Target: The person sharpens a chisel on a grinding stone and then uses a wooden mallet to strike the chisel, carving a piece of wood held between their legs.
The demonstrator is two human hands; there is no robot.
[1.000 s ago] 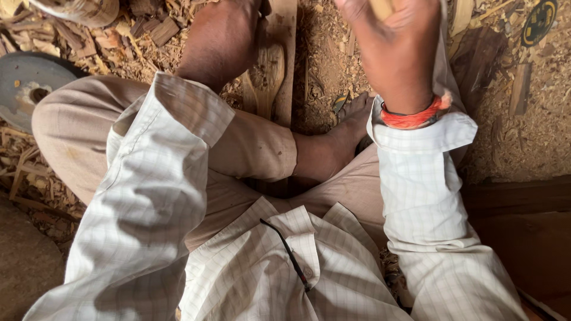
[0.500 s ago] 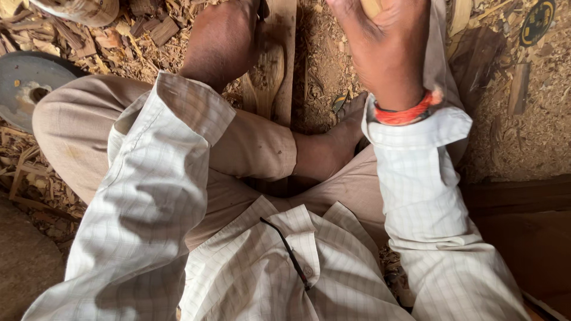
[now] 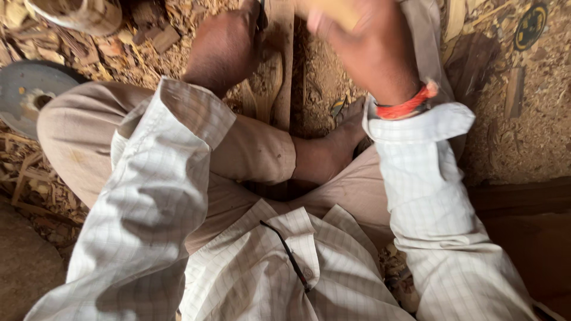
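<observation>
i'm seeing the left hand (image 3: 229, 44) pressing down on a wooden strip (image 3: 279, 65) lying on the sawdust floor (image 3: 535, 137) just ahead of the crossed legs; its grip is hidden. the right hand (image 3: 369, 44) is blurring, closed around a pale wooden handle (image 3: 333, 10).

from my feed the ground (image 3: 529, 137) is bare dirt buried in sawdust and wood shavings (image 3: 35, 172). a grey metal disc (image 3: 24, 95) lies far left, a wooden plank (image 3: 279, 65) runs up the middle, small offcut blocks (image 3: 160, 38) near the top.
</observation>
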